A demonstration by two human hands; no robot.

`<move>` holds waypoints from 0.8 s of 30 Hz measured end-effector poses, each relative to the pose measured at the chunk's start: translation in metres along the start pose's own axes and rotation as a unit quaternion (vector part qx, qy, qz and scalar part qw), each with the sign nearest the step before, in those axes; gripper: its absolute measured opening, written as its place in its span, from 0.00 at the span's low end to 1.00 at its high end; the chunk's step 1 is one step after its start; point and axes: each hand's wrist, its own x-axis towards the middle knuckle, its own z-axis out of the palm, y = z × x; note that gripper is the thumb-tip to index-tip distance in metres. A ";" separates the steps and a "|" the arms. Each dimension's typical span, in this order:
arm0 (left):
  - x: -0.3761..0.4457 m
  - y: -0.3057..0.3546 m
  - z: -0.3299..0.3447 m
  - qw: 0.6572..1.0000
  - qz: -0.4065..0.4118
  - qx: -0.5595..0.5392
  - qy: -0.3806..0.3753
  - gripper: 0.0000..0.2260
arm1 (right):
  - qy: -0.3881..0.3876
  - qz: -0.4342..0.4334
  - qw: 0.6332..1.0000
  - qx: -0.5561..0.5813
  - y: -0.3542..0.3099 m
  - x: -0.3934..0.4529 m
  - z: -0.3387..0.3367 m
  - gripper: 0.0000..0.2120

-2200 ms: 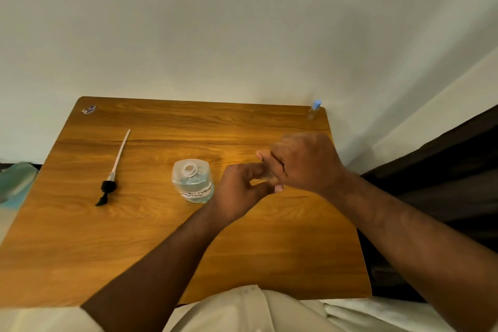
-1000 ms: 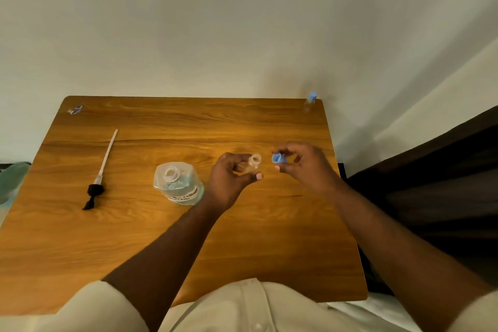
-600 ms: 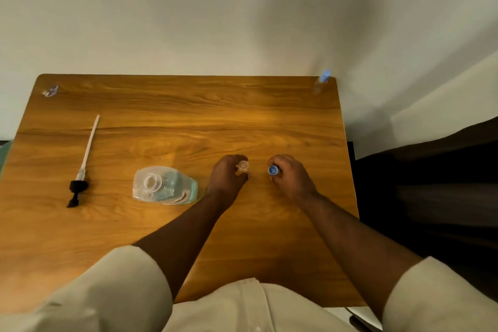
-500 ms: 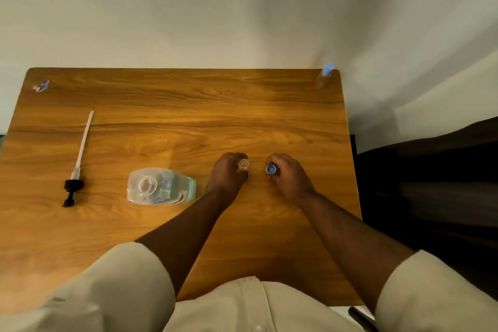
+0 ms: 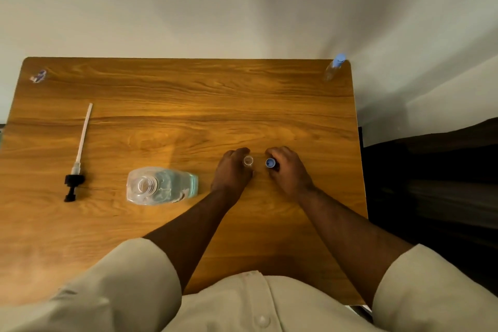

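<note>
Vial (image 5: 248,161): small, clear, upright, mouth open and facing up; right of worktop middle; base hidden, impossible to tell whether resting or lifted.
Left hand (image 5: 232,171): knuckles up, fingers (image 5: 237,153) curled round vial, clamped on its sides.
Cap (image 5: 270,162): blue, hollow side up, just right of vial, small gap between the 2.
Right hand (image 5: 290,171): fingers (image 5: 279,152) curled over cap, pinching it; low over worktop.
Hands: side by side, near, not touching.
Worktop (image 5: 242,105): wood grain, rounded far corners, set against pale wall (image 5: 242,8).
Bottle (image 5: 161,186): large, clear, uncapped, pale liquid inside; just left of left hand, apart from it.
Pump (image 5: 78,159): lying flat, black head toward near side, white tube pointing away; well left of bottle.
Spare vial (image 5: 333,69): blue-capped, standing at far right corner.
Scrap (image 5: 38,76): at far left corner; too small to identify.
Sleeves (image 5: 129,277): pale, ending near elbows, forearms bare.
</note>
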 end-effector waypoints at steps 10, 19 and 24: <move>-0.045 -0.008 -0.016 0.999 -0.024 -0.028 0.012 0.35 | 0.011 -0.001 0.999 -0.033 -0.017 -0.040 -0.020 0.30; -0.078 -0.012 -0.030 0.999 0.015 -0.036 0.037 0.37 | 0.064 -0.031 0.997 -0.032 -0.044 -0.078 -0.018 0.30; -0.091 -0.005 -0.032 0.995 0.033 -0.061 0.065 0.34 | 0.084 -0.027 0.996 -0.023 -0.046 -0.092 -0.024 0.29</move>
